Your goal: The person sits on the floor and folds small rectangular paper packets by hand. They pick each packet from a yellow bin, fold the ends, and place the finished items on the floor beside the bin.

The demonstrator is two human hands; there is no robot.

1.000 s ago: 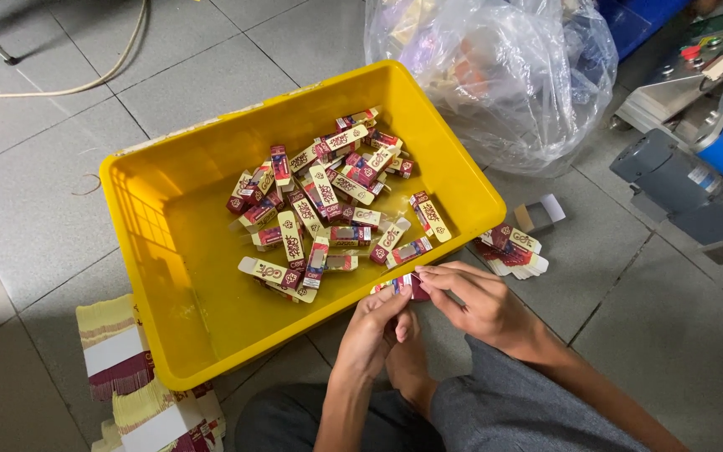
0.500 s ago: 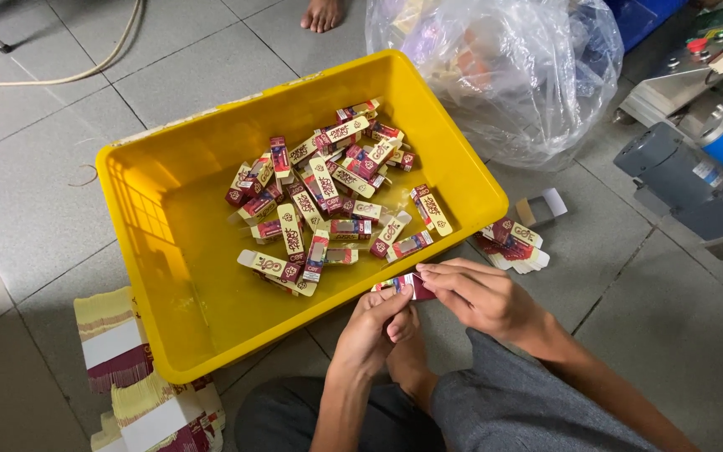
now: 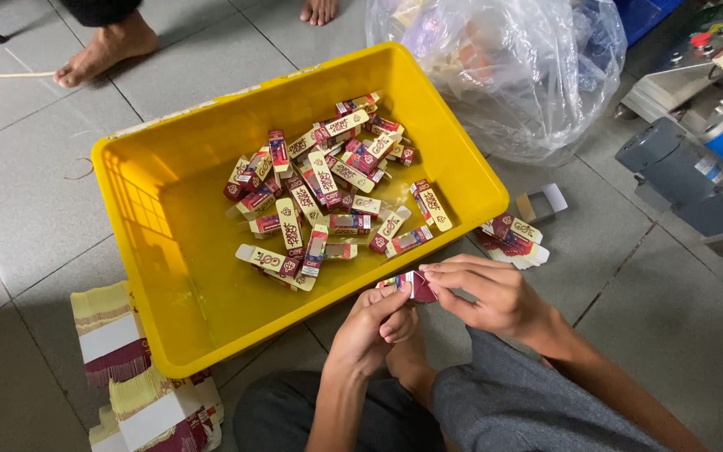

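Both my hands hold one small maroon-and-cream carton (image 3: 414,286) just outside the near rim of a yellow plastic crate (image 3: 169,276). My left hand (image 3: 371,331) grips it from below with the thumb up; my right hand (image 3: 487,295) pinches its upper edge with the fingertips. Inside the crate lies a heap of several folded cartons (image 3: 328,188) of the same kind. My knees and grey trousers fill the bottom of the view.
A stack of flat carton blanks (image 3: 140,385) lies left of my knee, a smaller fan of blanks (image 3: 514,238) right of the crate. A clear plastic bag (image 3: 504,67) sits behind. Grey machinery (image 3: 688,180) stands at right. Another person's bare feet (image 3: 102,50) stand at the top.
The view has tilted so the other person's feet now show at the top. My hands stay together on the small carton, working it slightly.
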